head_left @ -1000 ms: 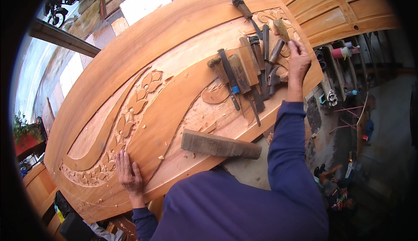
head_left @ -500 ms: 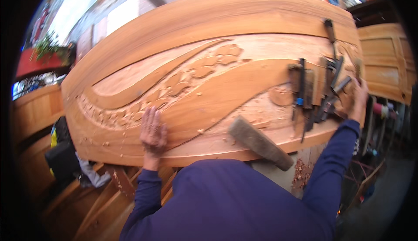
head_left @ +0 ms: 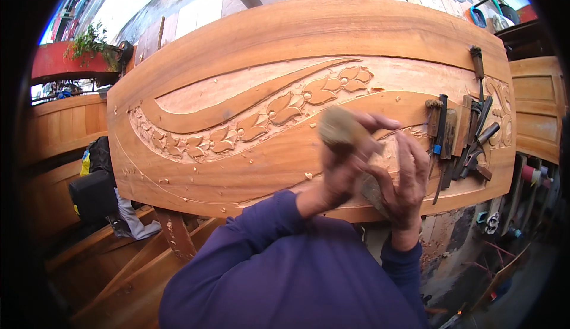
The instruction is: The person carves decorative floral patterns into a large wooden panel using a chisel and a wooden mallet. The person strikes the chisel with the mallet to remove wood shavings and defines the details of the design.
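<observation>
In the head view, the left hand is closed around a stubby wooden piece with a rounded, rough-looking end, smeared by motion blur and held above the near edge of a broad carved panel, right of its middle. The right hand is just beside it, fingers bent; the blur hides whether they grip or touch the piece, so I cannot tell. Below the hands, a coarse grey-brown block shows in part, mostly covered by them.

The panel is smooth orange-brown wood with a bowed far edge, as the fisheye shows it. A sunken, paler ground surrounds a sweeping curved stem and a band of crisp, cupped flowers; small curled shavings dot the surface. Right of the hands lies a cluster of slender dark metal tools and worn wooden handles, one tool wrapped with a blue band. Beyond the panel's right end stands framed, panelled woodwork, and at far left a red planter holds feathery green leaves
</observation>
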{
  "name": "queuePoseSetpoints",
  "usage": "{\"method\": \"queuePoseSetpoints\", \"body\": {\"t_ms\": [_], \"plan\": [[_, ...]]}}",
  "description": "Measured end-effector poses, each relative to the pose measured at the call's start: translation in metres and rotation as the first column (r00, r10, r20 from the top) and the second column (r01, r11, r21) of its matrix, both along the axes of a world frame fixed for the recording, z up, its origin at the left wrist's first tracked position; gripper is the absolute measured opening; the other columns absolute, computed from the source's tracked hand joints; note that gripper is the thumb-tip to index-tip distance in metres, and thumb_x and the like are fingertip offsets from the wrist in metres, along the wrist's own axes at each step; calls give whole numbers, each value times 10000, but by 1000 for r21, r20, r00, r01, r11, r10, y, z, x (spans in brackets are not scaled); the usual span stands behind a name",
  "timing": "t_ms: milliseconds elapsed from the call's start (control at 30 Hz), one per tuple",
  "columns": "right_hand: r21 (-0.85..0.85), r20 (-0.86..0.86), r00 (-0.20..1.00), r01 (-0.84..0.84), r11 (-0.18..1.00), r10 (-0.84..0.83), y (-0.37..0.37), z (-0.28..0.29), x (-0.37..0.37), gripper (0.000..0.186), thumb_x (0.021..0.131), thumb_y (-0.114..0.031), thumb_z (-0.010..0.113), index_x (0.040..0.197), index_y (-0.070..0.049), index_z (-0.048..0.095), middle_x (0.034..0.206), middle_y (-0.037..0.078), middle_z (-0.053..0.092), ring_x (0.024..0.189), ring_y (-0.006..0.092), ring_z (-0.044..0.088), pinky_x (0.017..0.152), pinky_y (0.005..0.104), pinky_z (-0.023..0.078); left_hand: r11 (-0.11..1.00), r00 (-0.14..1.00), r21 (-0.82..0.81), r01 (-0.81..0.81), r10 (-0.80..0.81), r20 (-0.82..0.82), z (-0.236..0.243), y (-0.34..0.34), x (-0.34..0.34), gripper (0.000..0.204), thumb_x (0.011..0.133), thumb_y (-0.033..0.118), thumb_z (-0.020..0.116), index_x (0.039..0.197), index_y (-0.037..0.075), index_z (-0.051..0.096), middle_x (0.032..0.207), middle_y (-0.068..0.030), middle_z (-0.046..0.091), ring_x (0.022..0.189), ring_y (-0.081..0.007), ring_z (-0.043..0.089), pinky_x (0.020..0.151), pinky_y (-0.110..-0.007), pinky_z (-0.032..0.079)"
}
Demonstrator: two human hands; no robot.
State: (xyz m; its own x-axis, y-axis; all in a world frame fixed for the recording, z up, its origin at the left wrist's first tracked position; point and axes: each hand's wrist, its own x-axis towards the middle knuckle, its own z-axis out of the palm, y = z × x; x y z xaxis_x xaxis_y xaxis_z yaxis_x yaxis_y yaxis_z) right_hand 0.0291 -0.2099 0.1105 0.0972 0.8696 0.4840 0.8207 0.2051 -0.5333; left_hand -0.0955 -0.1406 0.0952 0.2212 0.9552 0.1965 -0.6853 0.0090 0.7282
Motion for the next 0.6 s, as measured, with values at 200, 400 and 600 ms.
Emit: {"method": "queuePoseSetpoints", "body": {"t_ms": [200,400,600], "plan": [[-434,52,987,157,887,-149,-106,-23,4,734,796,-285,883,1424,-32,601,1248,159,615,1129,351,613,954,464,504,947,928,36,-319,320,-189,-11,120,-68,552,1032,501,573,1402,116,432,675,5,463,527,-89,445,498,-265,439],[-541,190,950,310,782,-246,-128,-35,-7,821,720,-282,896,1460,-97,593,1269,141,581,1163,359,571,1010,490,442,934,934,-88,-347,336,-119,-48,171,-60,398,946,393,738,1142,86,578,693,-17,544,555,-133,523,545,-310,477],[-543,213,939,343,767,-269,-132,-42,-7,892,708,-276,904,1502,-99,540,1318,136,592,1211,361,571,1024,497,442,931,938,-117,-346,345,-25,-60,167,-67,441,948,463,743,1114,100,555,729,-36,554,574,-169,539,571,-350,494]]}}
